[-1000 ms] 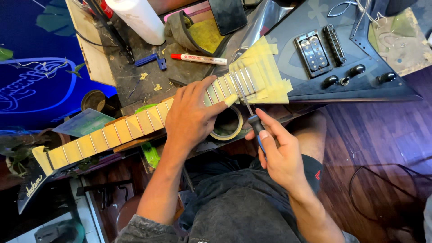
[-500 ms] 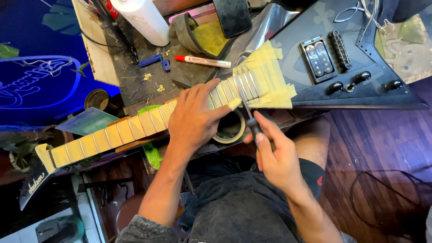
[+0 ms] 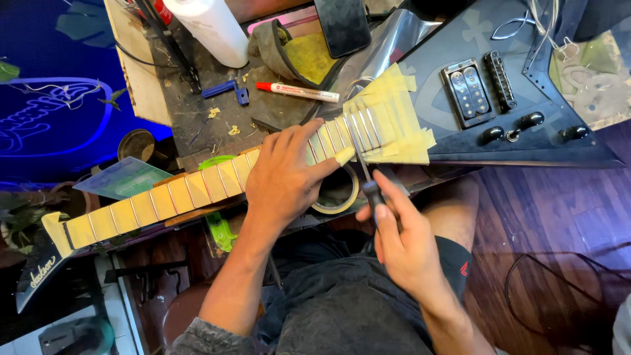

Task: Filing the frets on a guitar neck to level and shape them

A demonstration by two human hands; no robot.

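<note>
We look down on a cluttered, scuffed dark workbench [image 3: 197,112] at far left, a blue neon-lit panel [image 3: 52,118] glowing beside it. Dark wooden floorboards [image 3: 545,217] stretch right, where a thin black cable [image 3: 526,289] loops near us.
</note>
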